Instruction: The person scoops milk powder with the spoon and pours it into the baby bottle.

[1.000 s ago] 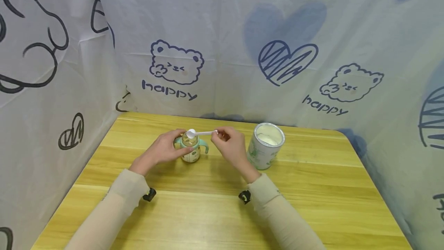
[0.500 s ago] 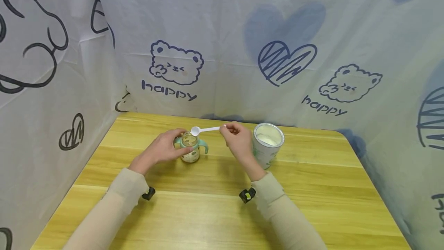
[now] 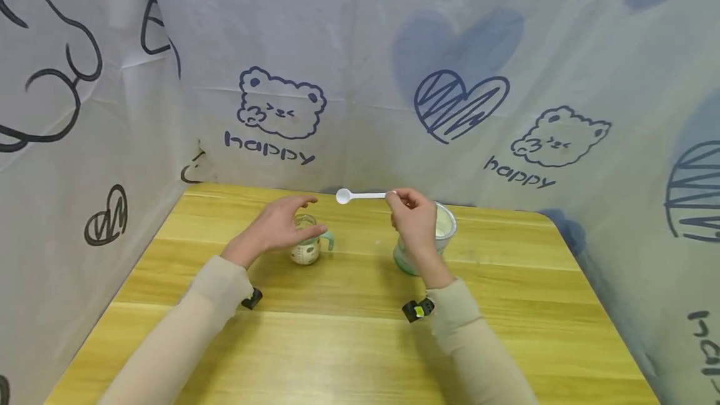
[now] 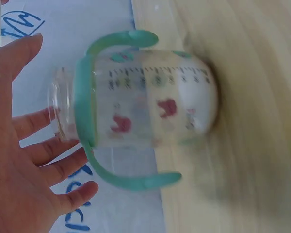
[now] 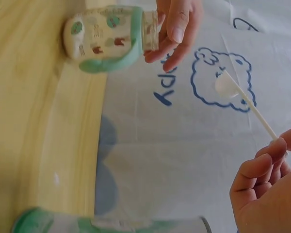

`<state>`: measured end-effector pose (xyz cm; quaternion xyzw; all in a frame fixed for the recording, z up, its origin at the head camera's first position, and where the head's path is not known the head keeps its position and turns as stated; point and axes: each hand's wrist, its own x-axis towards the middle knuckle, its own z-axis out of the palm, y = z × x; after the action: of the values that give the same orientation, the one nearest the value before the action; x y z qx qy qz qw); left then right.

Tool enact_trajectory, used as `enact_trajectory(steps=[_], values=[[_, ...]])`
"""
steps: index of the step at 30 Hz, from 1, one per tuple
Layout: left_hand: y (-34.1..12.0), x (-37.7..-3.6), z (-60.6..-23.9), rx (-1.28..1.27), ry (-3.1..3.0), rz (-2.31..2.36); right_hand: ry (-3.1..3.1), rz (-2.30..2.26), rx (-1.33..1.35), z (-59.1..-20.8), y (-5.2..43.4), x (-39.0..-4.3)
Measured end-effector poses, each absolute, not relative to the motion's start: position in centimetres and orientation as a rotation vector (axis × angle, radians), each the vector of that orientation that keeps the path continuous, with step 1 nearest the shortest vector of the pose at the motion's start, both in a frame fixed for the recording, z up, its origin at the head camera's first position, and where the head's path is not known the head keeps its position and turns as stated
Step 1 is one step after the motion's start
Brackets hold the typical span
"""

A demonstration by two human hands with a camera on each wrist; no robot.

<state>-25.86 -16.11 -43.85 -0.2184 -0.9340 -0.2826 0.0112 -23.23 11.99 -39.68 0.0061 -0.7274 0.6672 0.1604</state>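
A clear baby bottle (image 4: 131,107) with mint-green handles stands upright on the table, white powder or milk in its lower part. Its open neck has no cap. My left hand (image 3: 275,225) hovers by the neck, fingers and thumb spread apart and not gripping. My right hand (image 3: 415,222) pinches the end of a white measuring scoop (image 3: 344,196), raised level above the table between bottle and can. The scoop's bowl points left toward the bottle. Partly hidden behind the right hand is an open milk powder can (image 3: 445,230) holding pale powder.
The yellow wooden table (image 3: 337,342) meets a hanging white cloth (image 3: 360,80) with blue bear and heart drawings at its back edge. More cloth hangs along the left and right sides. A small black device is strapped at each wrist.
My right hand has drawn the scoop up and right, away from over the bottle neck. The left hand has let go of the bottle and lifted slightly, spreading its fingers.
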Motion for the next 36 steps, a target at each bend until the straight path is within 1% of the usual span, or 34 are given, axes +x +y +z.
enact_trajectory(steps=[10,18,36], values=[[-13.5,-26.6,-42.9,-0.767,-2.893,-0.887,-2.059,1.889,-0.088,-39.0,15.1,-23.0],[-12.0,-26.8,-42.3,-0.79,-2.904,-0.914,-2.04,1.842,-0.121,-38.9,16.7,-22.7],[-7.5,-27.3,-41.0,-0.929,-2.849,-0.923,-2.011,1.821,-0.22,-38.8,20.2,-22.0]])
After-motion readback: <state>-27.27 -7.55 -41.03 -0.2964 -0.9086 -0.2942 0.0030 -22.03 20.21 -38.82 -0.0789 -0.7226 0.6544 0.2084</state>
